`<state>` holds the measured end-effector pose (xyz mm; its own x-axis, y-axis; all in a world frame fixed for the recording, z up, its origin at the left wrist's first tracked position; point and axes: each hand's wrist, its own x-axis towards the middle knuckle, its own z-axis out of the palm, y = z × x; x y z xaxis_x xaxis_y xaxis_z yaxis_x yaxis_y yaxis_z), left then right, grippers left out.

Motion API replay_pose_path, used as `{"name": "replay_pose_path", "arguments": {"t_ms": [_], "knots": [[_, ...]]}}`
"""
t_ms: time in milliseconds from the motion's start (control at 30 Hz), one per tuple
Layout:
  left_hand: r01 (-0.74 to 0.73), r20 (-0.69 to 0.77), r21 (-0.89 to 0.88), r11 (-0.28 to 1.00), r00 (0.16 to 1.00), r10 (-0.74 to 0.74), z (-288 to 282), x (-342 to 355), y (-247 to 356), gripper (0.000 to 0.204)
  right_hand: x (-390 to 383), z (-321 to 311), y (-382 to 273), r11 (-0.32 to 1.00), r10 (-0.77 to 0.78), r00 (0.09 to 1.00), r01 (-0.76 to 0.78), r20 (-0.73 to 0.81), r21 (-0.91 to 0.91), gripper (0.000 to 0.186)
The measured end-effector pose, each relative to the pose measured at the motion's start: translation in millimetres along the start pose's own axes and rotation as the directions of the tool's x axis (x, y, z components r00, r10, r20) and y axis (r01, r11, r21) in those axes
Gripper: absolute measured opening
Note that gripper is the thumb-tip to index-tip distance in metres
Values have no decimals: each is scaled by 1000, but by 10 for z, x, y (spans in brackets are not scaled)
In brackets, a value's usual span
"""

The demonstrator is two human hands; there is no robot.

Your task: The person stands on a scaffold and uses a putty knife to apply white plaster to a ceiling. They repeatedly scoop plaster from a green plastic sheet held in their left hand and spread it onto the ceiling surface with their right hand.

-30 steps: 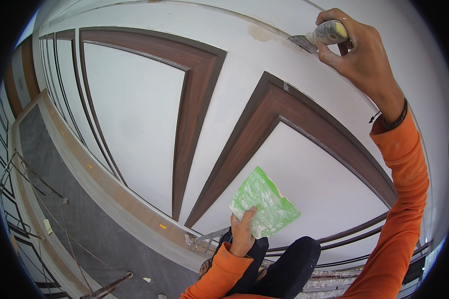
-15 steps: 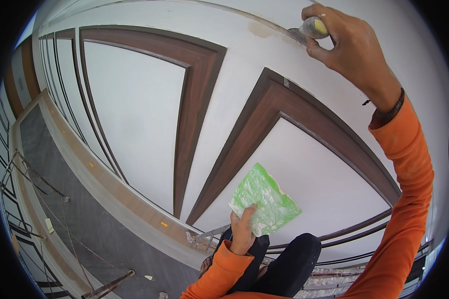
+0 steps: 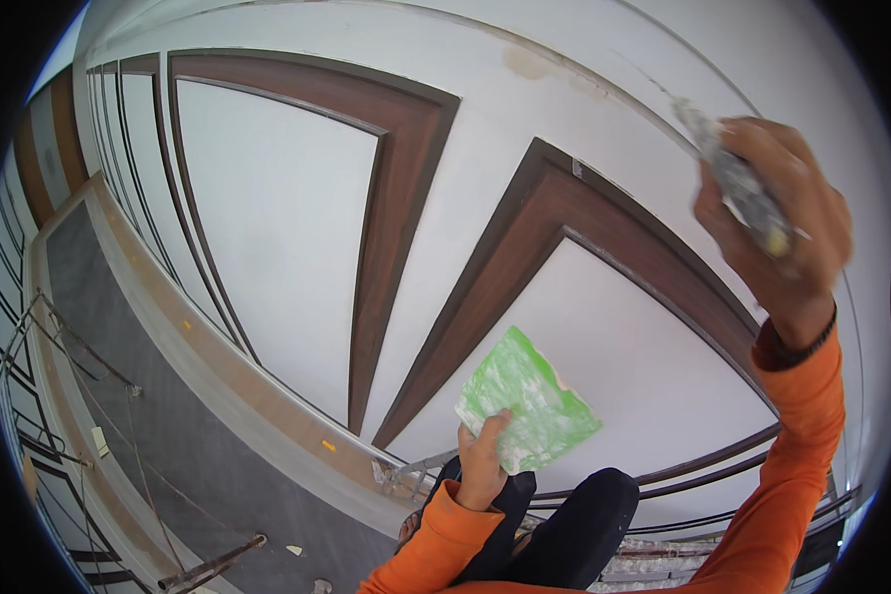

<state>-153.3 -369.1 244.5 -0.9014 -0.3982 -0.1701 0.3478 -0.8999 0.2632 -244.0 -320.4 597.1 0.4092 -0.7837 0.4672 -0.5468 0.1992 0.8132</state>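
Note:
My right hand (image 3: 797,223) is raised at the upper right, its fingers wrapped round the handle of a putty knife (image 3: 747,188). The knife's grey handle is crusted with white, and its thin blade points up toward a groove in the white wall (image 3: 495,139); whether the blade touches cannot be told. Low in the middle, my left hand (image 3: 481,467) grips the corner of a flat green board (image 3: 540,396), thumb on top. White putty is smeared across the board. A tan stain (image 3: 527,63) marks the wall below its ledge line.
Dark brown panel mouldings (image 3: 421,129) frame white panels on the wall. Far below lies a grey floor (image 3: 198,416) with a tan border strip. Metal scaffold tubes (image 3: 213,564) stand at lower left. My bent knees (image 3: 589,515) are above a putty-spattered platform (image 3: 653,564).
My right hand has moved right and down with the putty knife, away from beside the tan stain, and the knife's handle has turned. The left hand and board stay nearly still.

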Motion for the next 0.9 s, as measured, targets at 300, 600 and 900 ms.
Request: {"name": "replay_pose_path", "arguments": {"t_ms": [300, 600, 900], "knots": [[39, -7, -10, 999, 999, -39, 54, -44, 46, 42, -1266, -687, -195, 850, 518, 846, -490, -129, 195, 49], [321, 97, 56, 945, 941, -325, 15, 59, 212, 45, -2377, -223, -1824, -642, 741, -292, -45, 605, 765, 41], [503, 144, 53, 863, 851, -505, 478, -50, 452, 42, -2064, -87, -2583, -615, 376, -203, 675, 904, 407, 41]]}}
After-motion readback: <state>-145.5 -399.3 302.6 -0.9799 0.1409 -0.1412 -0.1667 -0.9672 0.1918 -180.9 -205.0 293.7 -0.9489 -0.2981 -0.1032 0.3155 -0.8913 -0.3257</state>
